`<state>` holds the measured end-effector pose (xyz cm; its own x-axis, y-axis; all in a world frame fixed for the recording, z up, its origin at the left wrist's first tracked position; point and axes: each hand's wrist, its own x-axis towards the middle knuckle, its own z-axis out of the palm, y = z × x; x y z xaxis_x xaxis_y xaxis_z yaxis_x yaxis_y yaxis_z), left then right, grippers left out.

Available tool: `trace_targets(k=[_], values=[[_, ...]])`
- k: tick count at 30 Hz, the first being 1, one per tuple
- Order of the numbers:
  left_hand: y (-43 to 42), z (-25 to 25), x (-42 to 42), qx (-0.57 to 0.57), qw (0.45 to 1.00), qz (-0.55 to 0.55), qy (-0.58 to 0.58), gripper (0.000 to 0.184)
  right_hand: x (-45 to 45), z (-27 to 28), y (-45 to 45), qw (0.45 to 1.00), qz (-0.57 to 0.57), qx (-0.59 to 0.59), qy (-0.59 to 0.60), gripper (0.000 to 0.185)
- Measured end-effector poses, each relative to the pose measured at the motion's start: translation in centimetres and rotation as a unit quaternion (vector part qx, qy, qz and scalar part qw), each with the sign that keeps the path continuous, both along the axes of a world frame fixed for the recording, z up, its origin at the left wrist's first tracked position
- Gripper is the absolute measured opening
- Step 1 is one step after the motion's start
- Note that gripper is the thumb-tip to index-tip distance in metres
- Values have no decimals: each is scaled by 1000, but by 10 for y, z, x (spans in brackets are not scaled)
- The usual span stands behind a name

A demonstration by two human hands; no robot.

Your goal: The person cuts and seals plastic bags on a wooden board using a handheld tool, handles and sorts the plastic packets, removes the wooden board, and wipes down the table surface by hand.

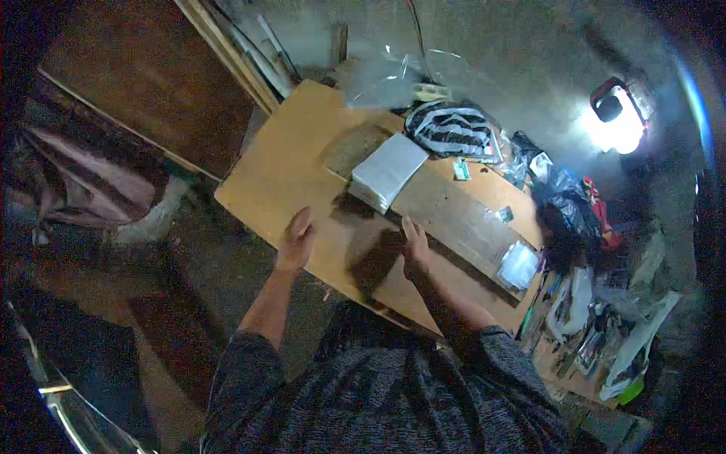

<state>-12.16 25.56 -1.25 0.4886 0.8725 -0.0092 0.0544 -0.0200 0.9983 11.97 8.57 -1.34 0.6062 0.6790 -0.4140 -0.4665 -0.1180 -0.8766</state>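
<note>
In the head view, a stack of white sheets (391, 168) lies on the upper-left part of a long board (461, 219), which rests on the tan tabletop (265, 178). The stack's long axis slants from lower left to upper right, its near short end facing the person; the board runs crosswise to it, from upper left to lower right. The left hand (300, 228) is over the tabletop, left of the stack and apart from it, unclenched with slightly bent fingers, holding nothing visible. The right hand (414, 246) is open, fingers extended away from the person, beside the board's near edge; whether it touches cannot be told. A smaller white pile (519, 265) sits at the board's lower-right end. Behind the board lies a black-and-white striped bundle (450, 127).
</note>
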Motion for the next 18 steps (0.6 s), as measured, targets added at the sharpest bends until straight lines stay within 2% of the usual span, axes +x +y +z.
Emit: trace_targets(k=[1, 2, 3, 6, 8, 9, 10, 11, 12, 13, 14, 16, 17, 18], values=[[8, 9, 26, 16, 999, -17, 39, 52, 1, 10, 14, 997, -47, -31, 61, 51], [16, 19, 53, 33, 996, -34, 77, 57, 11, -4, 24, 997, -53, -31, 55, 51], [12, 61, 83, 94, 969, -42, 225, 62, 24, -36, 34, 999, 18, -14, 47, 49], [37, 42, 134, 141, 966, -87, 199, 65, 14, -28, 57, 995, -71, -11, 63, 47], [46, 16, 152, 167, 964, -105, 176, 66, 19, -14, 73, 987, -89, -68, 118, 44], [49, 10, 158, 196, 960, -118, 160, 68, 18, 15, 75, 984, -59, -83, 143, 41], [51, 5, 162, 196, 959, -128, 158, 68, 19, -2, 81, 984, -69, -83, 144, 41], [51, 0, 162, 178, 951, -176, 181, 68, 20, -27, 88, 983, -63, -28, 169, 40], [48, -4, 162, 161, 940, -223, 204, 68, 21, -33, 87, 986, -51, -38, 157, 40], [34, 25, 161, 98, 945, -223, 217, 63, 22, -38, 85, 988, -39, -49, 145, 40], [32, 11, 157, 98, 942, -237, 217, 63, 24, -44, 84, 989, -27, -59, 132, 41], [39, -38, 151, 187, 935, -219, 206, 57, 15, -50, 90, 995, -87, -50, -26, 41], [43, -51, 148, 190, 933, -229, 202, 57, 9, -44, 92, 994, -97, -50, -28, 41], [45, -62, 143, 136, 950, -239, 148, 56, 1, -33, 92, 988, -153, -13, -21, 44]])
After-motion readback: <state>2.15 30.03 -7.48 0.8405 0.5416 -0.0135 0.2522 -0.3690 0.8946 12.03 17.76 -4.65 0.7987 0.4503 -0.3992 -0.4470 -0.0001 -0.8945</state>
